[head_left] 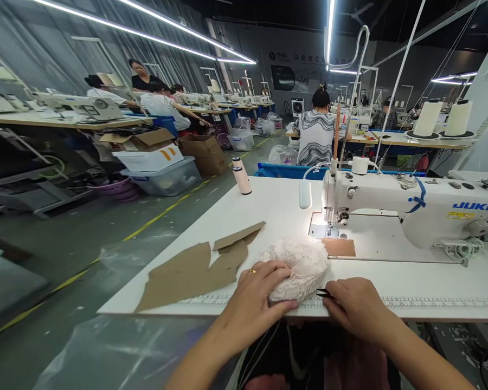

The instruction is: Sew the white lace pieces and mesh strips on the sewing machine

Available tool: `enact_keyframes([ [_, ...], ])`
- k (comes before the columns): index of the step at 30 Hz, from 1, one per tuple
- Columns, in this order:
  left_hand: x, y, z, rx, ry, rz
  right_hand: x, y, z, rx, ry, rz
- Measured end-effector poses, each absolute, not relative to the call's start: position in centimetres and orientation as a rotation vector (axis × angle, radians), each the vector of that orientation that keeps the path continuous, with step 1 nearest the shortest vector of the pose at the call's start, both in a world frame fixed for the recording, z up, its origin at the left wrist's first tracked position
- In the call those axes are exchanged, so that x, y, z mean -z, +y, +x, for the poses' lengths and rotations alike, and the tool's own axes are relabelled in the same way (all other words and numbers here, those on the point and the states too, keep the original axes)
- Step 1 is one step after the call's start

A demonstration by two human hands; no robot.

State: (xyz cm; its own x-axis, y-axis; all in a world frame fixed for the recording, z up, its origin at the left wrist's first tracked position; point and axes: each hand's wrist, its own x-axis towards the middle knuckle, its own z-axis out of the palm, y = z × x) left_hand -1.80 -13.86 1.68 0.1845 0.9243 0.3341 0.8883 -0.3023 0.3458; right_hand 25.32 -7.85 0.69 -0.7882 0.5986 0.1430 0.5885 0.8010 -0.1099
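A bunched piece of white lace fabric [303,265] sits on the white sewing table near its front edge. My left hand [264,290] grips its left side, fingers on top and thumb along the near edge. Closed around dark-tipped thread snips [323,293], my right hand [352,303] is at the fabric's lower right; the handles are hidden in the fist and the points face the lace. Just behind the fabric stands the white sewing machine [410,208], its needle area lit. Flat brown pattern pieces [195,271] lie left of my left hand.
A pale pink thread cone [242,180] stands at the table's far left corner. A printed ruler strip [431,302] runs along the front edge. Two cream thread cones [429,118] are behind the machine. Boxes and bins [162,176] line the aisle, and other people sit at machines further off.
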Motion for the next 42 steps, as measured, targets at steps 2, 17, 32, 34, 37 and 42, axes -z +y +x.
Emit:
enact_keyframes([
  [2,-1.7,-13.9,-2.0,-0.718,1.787,2.382,-1.1,-7.8,24.9,-0.061,-2.868,-0.932],
  [17,-2.4,-12.7,-1.5,-0.782,1.778,2.346,-4.9,-5.8,22.1,0.023,-3.146,-0.68],
  [32,-2.4,-12.9,-1.1,-0.787,1.821,2.315,-4.8,-6.0,22.7,0.072,-3.128,-0.63],
  [34,-2.4,-12.9,-1.1,-0.791,1.818,2.312,-4.9,-6.0,22.2,0.084,-3.155,-0.593],
  [37,-2.5,-12.9,-1.1,-0.791,1.814,2.311,-5.5,-6.3,21.5,0.109,-3.185,-0.565],
  [42,-2.5,-13.0,-1.0,-0.79,1.83,2.279,-6.7,-6.9,21.8,-0.062,-3.296,-0.273],
])
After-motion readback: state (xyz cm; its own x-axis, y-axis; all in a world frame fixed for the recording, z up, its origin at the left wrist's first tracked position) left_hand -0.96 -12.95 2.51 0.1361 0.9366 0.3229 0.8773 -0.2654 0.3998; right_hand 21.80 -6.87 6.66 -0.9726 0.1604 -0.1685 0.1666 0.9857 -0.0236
